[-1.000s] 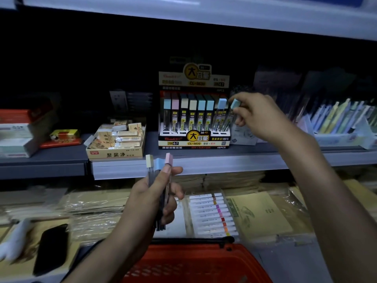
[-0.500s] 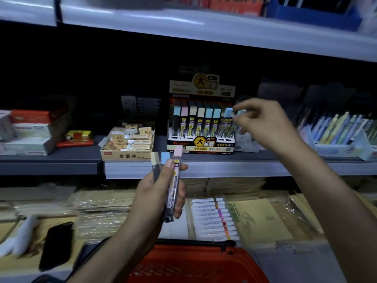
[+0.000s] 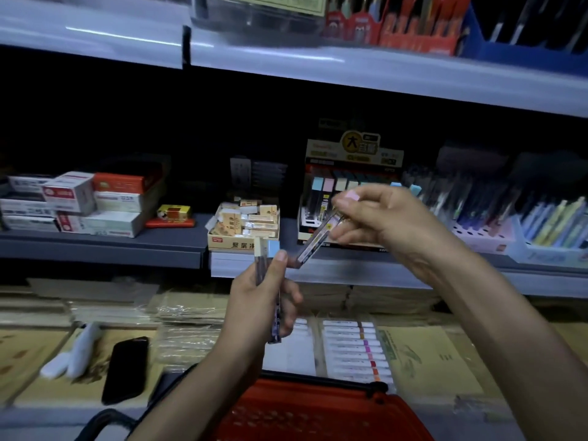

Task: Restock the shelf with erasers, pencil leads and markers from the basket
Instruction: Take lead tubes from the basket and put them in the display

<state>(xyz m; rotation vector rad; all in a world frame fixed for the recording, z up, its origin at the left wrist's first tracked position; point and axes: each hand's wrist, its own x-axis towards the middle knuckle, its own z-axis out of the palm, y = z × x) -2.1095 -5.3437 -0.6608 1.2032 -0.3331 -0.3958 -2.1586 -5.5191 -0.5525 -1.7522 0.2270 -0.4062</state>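
My left hand holds two pencil lead tubes upright, one with a cream cap, one with a blue cap. My right hand pinches a pink-capped lead tube tilted, its lower end close to my left thumb. Behind it on the shelf stands the pencil lead display box with pastel-capped tubes. The eraser box sits to its left. A marker set lies on the lower level. The red basket is at the bottom, below my arms.
Stacked white and red boxes fill the shelf's left side. Pens in pale trays stand at the right. A black phone and a white object lie on brown envelopes below. An upper shelf edge overhangs.
My right hand left the display box and came back toward the left hand, taking the pink-capped tube out of it. The view has tilted upward.
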